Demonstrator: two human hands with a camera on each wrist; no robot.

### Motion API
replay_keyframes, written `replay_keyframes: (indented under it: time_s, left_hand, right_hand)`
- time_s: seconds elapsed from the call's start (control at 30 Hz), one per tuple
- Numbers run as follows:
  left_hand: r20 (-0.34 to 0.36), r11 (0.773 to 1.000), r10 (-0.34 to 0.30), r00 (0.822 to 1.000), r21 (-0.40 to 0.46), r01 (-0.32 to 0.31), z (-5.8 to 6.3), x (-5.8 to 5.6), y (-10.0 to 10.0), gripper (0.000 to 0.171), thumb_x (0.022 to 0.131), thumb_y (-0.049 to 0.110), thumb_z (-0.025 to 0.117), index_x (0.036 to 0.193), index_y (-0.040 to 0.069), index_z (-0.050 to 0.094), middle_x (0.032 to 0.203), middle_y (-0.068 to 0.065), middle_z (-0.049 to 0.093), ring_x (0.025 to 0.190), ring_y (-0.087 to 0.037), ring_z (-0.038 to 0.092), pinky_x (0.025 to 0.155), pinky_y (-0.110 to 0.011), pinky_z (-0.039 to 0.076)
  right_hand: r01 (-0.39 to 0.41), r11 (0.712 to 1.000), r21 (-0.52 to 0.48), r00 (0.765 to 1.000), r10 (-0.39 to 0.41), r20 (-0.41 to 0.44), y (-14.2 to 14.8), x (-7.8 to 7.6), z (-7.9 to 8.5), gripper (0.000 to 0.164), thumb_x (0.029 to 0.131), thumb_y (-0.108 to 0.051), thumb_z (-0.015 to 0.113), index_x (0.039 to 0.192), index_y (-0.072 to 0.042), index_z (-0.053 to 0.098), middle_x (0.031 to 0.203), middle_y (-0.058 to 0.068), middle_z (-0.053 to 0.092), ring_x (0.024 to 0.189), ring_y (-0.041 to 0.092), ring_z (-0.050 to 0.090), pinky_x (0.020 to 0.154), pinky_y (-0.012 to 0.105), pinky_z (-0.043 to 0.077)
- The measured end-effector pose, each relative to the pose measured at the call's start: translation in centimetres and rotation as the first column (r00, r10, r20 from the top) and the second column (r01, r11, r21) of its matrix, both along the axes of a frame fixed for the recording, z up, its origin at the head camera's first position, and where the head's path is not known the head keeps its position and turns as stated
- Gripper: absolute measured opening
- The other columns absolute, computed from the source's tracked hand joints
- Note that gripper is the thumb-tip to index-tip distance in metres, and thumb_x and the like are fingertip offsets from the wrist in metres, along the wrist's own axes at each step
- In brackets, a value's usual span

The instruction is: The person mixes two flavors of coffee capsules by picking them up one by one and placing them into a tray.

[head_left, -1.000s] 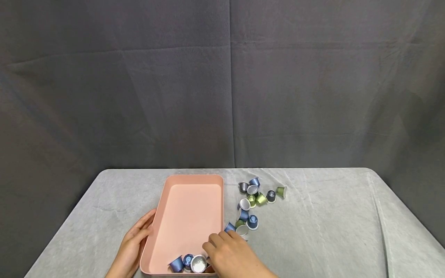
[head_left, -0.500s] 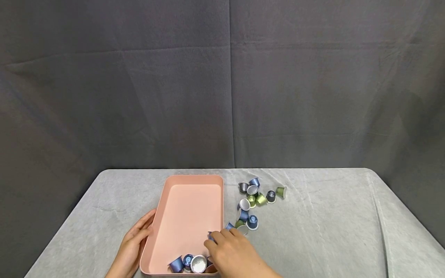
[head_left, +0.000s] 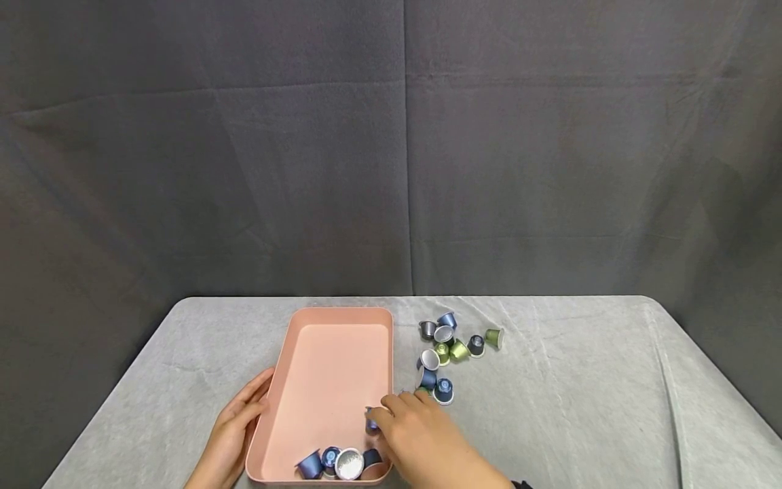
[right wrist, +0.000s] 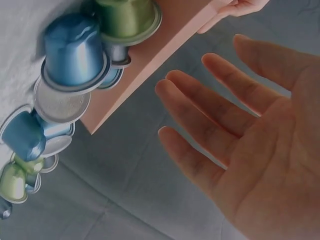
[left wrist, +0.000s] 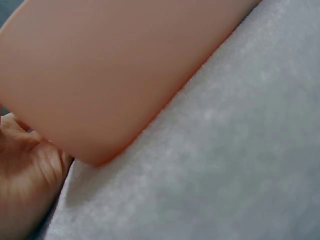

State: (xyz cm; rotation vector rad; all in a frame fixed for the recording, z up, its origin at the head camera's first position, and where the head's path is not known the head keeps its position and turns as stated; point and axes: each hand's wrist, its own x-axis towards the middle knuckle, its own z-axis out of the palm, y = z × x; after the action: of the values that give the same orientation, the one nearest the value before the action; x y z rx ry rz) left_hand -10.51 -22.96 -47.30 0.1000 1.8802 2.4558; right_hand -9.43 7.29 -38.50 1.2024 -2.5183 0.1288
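Observation:
A pink tray (head_left: 392, 353) lies on the table, with several coffee capsules at its near end, among them a blue capsule (head_left: 310, 466) and a silver-lidded one (head_left: 350, 464). Against the tray's left wall rests my left hand (head_left: 231, 424); its palm also shows beside the wall in the left wrist view. My right hand (head_left: 427, 435) is over the tray's right rim. In the right wrist view that hand (right wrist: 250, 135) has its fingers spread, with nothing between them. Another blue capsule (head_left: 371, 422) sits in the tray by its fingertips. The capsules just beyond its knuckles are partly hidden.
Right of the tray, more capsules lie loose: a blue one (head_left: 443, 390), a green one (head_left: 459, 350), a black one (head_left: 476, 345) and others. A pale grey cloth (head_left: 580, 407) covers the table. Behind it hangs a dark grey curtain (head_left: 519, 170).
My right hand has let go of a blue capsule, which now sits in the tray, and has shifted rightward and slightly away from me, toward the loose capsules. My left hand stays put.

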Motion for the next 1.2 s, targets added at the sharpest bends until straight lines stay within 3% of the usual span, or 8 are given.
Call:
replay_keyframes:
  time_s: [0.2, 0.47, 0.7, 0.97, 1.2]
  left_hand:
    - [0.015, 1.0, 0.007, 1.0, -0.005, -0.007, 0.1, 0.0, 0.1, 0.06, 0.103, 0.006, 0.044, 0.154, -0.008, 0.015, 0.133, 0.018, 0.054, 0.122, -0.001, 0.051, 0.096, -0.021, 0.046]
    - [-0.003, 1.0, 0.001, 1.0, -0.001, -0.001, 0.2, -0.1, 0.1, 0.06, 0.103, 0.006, 0.044, 0.154, -0.009, 0.015, 0.133, 0.018, 0.053, 0.123, 0.0, 0.05, 0.097, -0.02, 0.045]
    - [-0.018, 1.0, -0.012, 1.0, 0.009, 0.012, 0.3, -0.1, 0.1, 0.06, 0.103, 0.005, 0.043, 0.153, -0.01, 0.014, 0.134, 0.017, 0.053, 0.124, -0.001, 0.05, 0.097, -0.02, 0.045]
    - [-0.013, 1.0, -0.005, 1.0, 0.007, 0.005, 0.2, 0.0, 0.1, 0.06, 0.103, 0.005, 0.043, 0.153, -0.011, 0.014, 0.134, 0.017, 0.054, 0.123, -0.002, 0.051, 0.097, -0.021, 0.046]
    - [-0.005, 1.0, 0.0, 1.0, 0.007, 0.001, 0.2, 0.0, 0.1, 0.06, 0.103, 0.006, 0.044, 0.154, -0.01, 0.014, 0.133, 0.017, 0.054, 0.123, -0.001, 0.051, 0.097, -0.021, 0.045]
  right_hand:
    - [0.022, 0.998, -0.051, 0.999, -0.024, -0.04, 0.8, -0.6, 0.1, 0.02, 0.082, -0.016, 0.078, 0.1, -0.013, 0.071, 0.095, -0.002, 0.066, 0.085, 0.016, 0.063, 0.076, 0.032, 0.05]
    - [0.083, 0.996, -0.044, 0.995, -0.081, 0.052, 1.8, -1.1, 0.9, 0.022, 0.085, -0.02, 0.078, 0.104, -0.011, 0.07, 0.096, -0.002, 0.067, 0.088, 0.017, 0.064, 0.077, 0.036, 0.051]
    - [0.102, 0.994, -0.033, 0.994, -0.101, 0.041, 2.6, -1.5, 1.0, 0.023, 0.077, -0.017, 0.083, 0.095, -0.011, 0.069, 0.084, -0.001, 0.062, 0.079, 0.019, 0.063, 0.067, 0.034, 0.047]
    - [0.142, 0.99, -0.013, 0.983, -0.14, 0.116, 3.4, -1.7, 0.9, 0.024, 0.071, -0.014, 0.086, 0.08, -0.011, 0.065, 0.075, -0.002, 0.059, 0.071, 0.019, 0.061, 0.061, 0.034, 0.045]
    - [0.164, 0.986, 0.027, 0.963, -0.166, 0.214, 3.8, -1.8, 0.5, 0.029, 0.066, -0.016, 0.089, 0.085, -0.012, 0.068, 0.078, -0.001, 0.067, 0.072, 0.019, 0.065, 0.061, 0.035, 0.046]
